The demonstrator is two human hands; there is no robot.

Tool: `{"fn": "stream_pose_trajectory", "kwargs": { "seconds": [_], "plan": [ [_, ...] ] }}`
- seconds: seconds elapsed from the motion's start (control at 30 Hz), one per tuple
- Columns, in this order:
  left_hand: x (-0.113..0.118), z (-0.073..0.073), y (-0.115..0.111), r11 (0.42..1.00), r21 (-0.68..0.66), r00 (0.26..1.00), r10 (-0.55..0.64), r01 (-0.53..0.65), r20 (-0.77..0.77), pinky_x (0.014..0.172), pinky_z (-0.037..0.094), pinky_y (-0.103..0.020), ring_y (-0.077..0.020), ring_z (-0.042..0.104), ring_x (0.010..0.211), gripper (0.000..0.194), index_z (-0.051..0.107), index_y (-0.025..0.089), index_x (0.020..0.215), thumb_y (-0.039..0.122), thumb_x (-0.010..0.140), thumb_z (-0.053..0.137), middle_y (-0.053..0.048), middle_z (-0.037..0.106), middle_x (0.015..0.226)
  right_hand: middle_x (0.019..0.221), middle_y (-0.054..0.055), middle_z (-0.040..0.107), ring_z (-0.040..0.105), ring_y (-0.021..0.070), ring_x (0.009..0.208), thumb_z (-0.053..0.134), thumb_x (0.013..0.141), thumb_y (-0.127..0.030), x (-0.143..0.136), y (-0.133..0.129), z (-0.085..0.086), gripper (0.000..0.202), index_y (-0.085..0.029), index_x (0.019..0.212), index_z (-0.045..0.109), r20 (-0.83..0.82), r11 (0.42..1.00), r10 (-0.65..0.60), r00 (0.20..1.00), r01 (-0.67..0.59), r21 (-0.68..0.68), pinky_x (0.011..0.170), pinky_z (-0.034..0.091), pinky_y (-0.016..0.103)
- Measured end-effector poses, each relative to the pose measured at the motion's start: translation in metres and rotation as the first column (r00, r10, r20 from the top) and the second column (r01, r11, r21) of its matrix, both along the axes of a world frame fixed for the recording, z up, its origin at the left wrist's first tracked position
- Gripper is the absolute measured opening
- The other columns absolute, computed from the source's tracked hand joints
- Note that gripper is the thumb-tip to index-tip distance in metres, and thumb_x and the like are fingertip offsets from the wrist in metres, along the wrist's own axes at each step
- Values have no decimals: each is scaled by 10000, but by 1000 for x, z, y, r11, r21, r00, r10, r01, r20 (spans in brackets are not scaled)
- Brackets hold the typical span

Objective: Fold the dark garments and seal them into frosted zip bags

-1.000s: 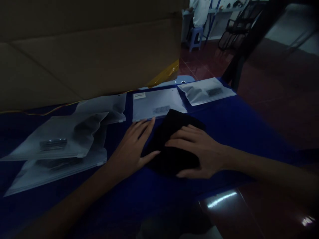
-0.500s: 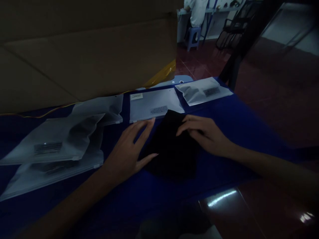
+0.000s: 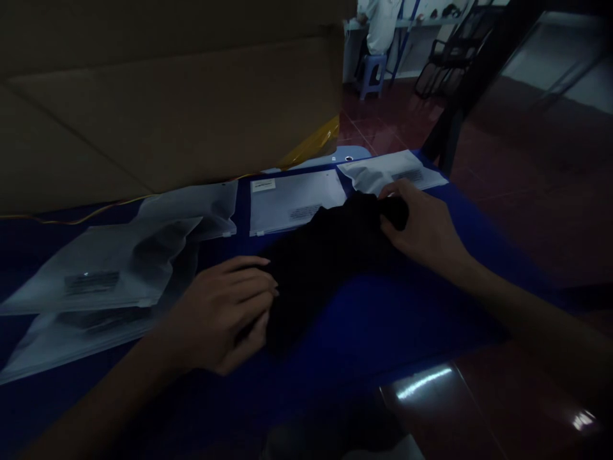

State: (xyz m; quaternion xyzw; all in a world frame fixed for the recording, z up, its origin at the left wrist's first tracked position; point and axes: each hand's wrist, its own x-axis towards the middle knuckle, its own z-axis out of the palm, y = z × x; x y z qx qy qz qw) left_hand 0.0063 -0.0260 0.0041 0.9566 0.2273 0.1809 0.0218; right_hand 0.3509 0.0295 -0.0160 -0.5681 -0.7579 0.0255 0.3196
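A black cloth (image 3: pixel 320 255) stretches slantwise over the blue table (image 3: pixel 383 326), its folds hard to make out in the dim light. My left hand (image 3: pixel 230 313) is closed on its lower left edge, fingers curled together. At the cloth's upper right end my right hand (image 3: pixel 416 220) pinches it between thumb and fingers, with a bit of black fabric bunched there. Behind the cloth lies a flat white zip bag (image 3: pixel 292 195) with a printed label, partly covered by it. Another white bag (image 3: pixel 383 172) is just behind my right hand.
Several frosted zip bags (image 3: pixel 110 268) overlap at the left. A large cardboard box (image 3: pixel 182 115) stands along the back edge. Beyond the table are a dark metal post (image 3: pixel 460 108), a blue stool (image 3: pixel 372 73) and a seated person (image 3: pixel 382 25).
My right hand has moved up and right, drawing the cloth's end with it. My left hand has shifted slightly left and down and closed on the cloth, which is now more spread out.
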Motion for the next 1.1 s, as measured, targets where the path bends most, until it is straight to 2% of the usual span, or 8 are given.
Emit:
{"fn": "stream_pose_trajectory", "kwargs": {
  "seconds": [0.13, 0.3, 0.43, 0.53, 0.7, 0.93, 1.0, 1.1],
  "plan": [
    [-6, -8, 7, 952, 200, 954, 261, -230, -145, 828, 645, -495, -295, 754, 899, 281, 760, 173, 908, 298, 1002, 526, -117, 765, 970, 1021, 132, 700, 681, 324, 807, 656, 809, -179, 10, 5, -9, 450, -212, 1257, 620, 243, 983, -78, 967, 115, -140, 710, 557, 506],
    [-7, -17, 7, 885, 210, 862, 457, -416, -219, 905, 606, -605, -438, 645, 1243, 404, 661, 181, 1394, 285, 1040, 495, -201, 617, 1437, 1354, 205, 612, 585, 479, 1237, 593, 826, -109, 9, 2, -10, 515, -208, 1330, 633, 333, 996, 11, 943, -41, 83, 890, 557, 679],
    [-5, -18, 5, 837, 234, 813, 541, -496, -214, 932, 591, -610, -456, 631, 1278, 516, 471, 202, 1598, 299, 1091, 456, -218, 520, 1564, 1276, 125, 682, 650, 333, 1203, 531, 875, -40, -5, -8, -5, 453, -240, 1259, 663, 226, 939, 258, 939, -299, 169, 972, 586, 529],
    [-5, -19, 6, 811, 270, 789, 576, -520, -211, 918, 594, -569, -429, 662, 1224, 550, 412, 165, 1629, 334, 1107, 451, -239, 594, 1472, 1254, 112, 709, 702, 265, 1132, 559, 983, -154, -18, -17, -7, 298, -205, 1257, 664, 145, 905, 392, 908, -409, 115, 937, 621, 427],
    [-9, -21, 11, 795, 293, 783, 593, -531, -187, 888, 583, -511, -388, 696, 1109, 497, 499, 101, 1556, 272, 1090, 493, -206, 713, 1193, 1335, 136, 674, 722, 235, 942, 704, 961, -363, -24, -18, -11, 555, -161, 1462, 575, 100, 945, 315, 944, -301, -129, 822, 655, 416],
    [-11, -16, 9, 819, 350, 888, 448, -454, 104, 956, 557, -524, -328, 667, 1074, 272, 696, 242, 1229, 142, 980, 658, -90, 704, 1084, 1296, 118, 668, 654, 192, 763, 813, 854, -419, -20, -11, -9, 837, -201, 1589, 475, -36, 918, 260, 965, -258, -303, 735, 628, 406],
    [-8, -12, 7, 879, 273, 917, 347, -391, 196, 1019, 555, -536, -299, 655, 1081, 228, 692, 247, 1126, 136, 929, 717, -69, 671, 1096, 1271, 107, 686, 660, 202, 810, 817, 859, -365, -20, -11, -10, 720, -201, 1512, 564, -45, 910, 298, 953, -299, -289, 767, 612, 402],
    [-1, -5, 5, 977, 48, 925, 183, -210, 333, 1100, 543, -544, -237, 649, 1066, 201, 668, 246, 1027, 102, 894, 715, -36, 634, 1084, 1201, 72, 721, 679, 230, 969, 775, 914, -319, -19, -12, -9, 284, -219, 1177, 732, -131, 903, 361, 923, -381, -198, 879, 575, 399]
  ]
}}
